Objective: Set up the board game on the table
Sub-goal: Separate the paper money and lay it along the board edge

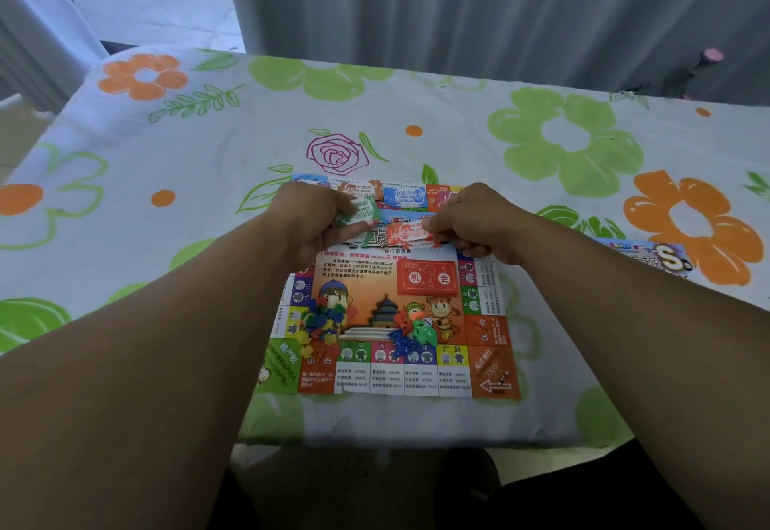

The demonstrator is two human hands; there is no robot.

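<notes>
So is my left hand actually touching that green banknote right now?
Touching. The head view shows the left hand pinching the green banknote, with its fingers curled onto the note's left end, above the game board.

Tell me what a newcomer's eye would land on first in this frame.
Both hands meet over the far half of the game board: the left hand pinches a green paper note, the right hand a red note. Nearer, coloured plastic pieces are heaped on the board's left side, and a red card deck lies right of centre.
</notes>
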